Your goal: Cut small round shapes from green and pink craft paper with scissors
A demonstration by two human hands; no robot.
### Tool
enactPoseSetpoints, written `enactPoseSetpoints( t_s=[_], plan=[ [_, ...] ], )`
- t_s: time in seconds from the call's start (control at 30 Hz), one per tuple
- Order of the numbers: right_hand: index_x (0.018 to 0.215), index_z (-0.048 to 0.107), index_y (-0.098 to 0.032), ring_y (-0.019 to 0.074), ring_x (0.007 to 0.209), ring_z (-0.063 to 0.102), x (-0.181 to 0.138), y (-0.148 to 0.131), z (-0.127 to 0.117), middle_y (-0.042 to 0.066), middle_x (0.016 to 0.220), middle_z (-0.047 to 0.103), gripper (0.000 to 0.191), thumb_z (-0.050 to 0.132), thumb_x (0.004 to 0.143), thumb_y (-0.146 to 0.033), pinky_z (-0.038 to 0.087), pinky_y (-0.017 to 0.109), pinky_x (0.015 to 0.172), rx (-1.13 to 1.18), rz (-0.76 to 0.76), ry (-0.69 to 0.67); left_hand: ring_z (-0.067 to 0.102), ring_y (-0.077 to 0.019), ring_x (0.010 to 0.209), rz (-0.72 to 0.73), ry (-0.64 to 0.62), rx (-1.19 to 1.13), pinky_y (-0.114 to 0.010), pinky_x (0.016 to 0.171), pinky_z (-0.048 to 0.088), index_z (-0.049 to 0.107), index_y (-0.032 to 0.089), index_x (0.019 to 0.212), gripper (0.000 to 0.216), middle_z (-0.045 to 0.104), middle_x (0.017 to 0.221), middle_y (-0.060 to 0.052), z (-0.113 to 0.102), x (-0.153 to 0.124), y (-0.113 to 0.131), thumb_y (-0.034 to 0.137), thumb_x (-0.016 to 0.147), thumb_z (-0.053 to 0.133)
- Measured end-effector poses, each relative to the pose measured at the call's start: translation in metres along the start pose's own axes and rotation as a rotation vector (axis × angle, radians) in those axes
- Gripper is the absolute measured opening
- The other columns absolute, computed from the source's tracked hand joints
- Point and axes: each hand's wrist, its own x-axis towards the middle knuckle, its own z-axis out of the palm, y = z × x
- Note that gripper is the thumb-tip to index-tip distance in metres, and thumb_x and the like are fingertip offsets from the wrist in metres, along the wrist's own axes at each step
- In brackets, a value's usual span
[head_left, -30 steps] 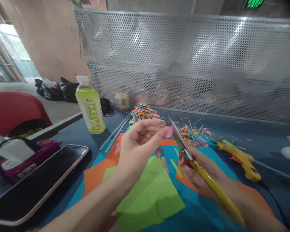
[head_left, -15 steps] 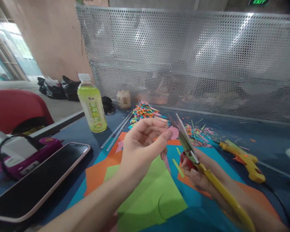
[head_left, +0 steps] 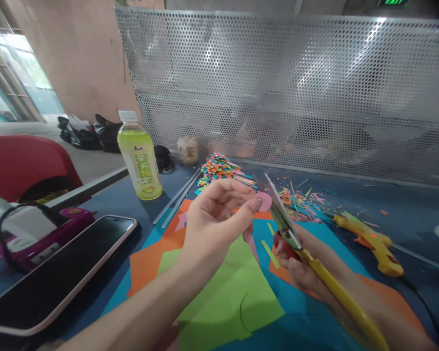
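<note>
Between thumb and fingers, my left hand (head_left: 219, 212) pinches a small round pink paper disc (head_left: 265, 201). My right hand (head_left: 303, 263) is closed around yellow-handled scissors (head_left: 324, 278), whose blades point up and away, slightly parted, right beside the disc's right edge. Whether the blades touch the paper I cannot tell. Below both hands lies a green paper sheet (head_left: 223, 292) with a curved cut near its lower right corner. Blue paper (head_left: 336, 239) and orange paper (head_left: 146, 261) spread under it. Thin green strips (head_left: 269, 254) rest between the hands.
Behind the hands stands a cone of folded paper bits (head_left: 219, 168), with a heap of paper scraps (head_left: 300, 202) to its right. A yellow glue gun (head_left: 369, 241) lies at right. At left are a drink bottle (head_left: 141, 161), a phone (head_left: 62, 273) and a purple power strip (head_left: 66, 229).
Almost nothing differs. The scissor blades and the pink disc have shifted very slightly; both hands keep their hold.
</note>
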Motion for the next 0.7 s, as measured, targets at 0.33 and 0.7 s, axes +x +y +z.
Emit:
enactPoseSetpoints(
  t_s=[0.33,0.7],
  plan=[
    [0.080,0.041,-0.023,0.0105,0.054,0.034,0.007,0.023,-0.001,-0.003,0.068,0.040,0.040,0.053,0.075,-0.061,0.033,0.023,0.046,0.056,-0.072,-0.009,0.050,-0.0031,0.042,0.001,0.004,0.026,-0.014,0.036,0.045,0.057,0.018,0.074,0.009,0.061,0.067,0.003,-0.002,-0.001,-0.001,0.017,0.072,0.067],
    [0.081,0.039,-0.023,0.0112,0.057,0.037,0.010,0.025,-0.005,-0.003,0.068,0.040,0.035,0.050,0.079,-0.056,0.036,0.022,0.048,-0.005,-0.096,-0.055,0.050,-0.0020,0.042,0.013,-0.012,0.025,-0.013,0.035,0.044,0.058,0.017,0.074,0.009,0.058,0.069,0.004,-0.001,0.000,0.000,0.015,0.072,0.066]
  ],
)
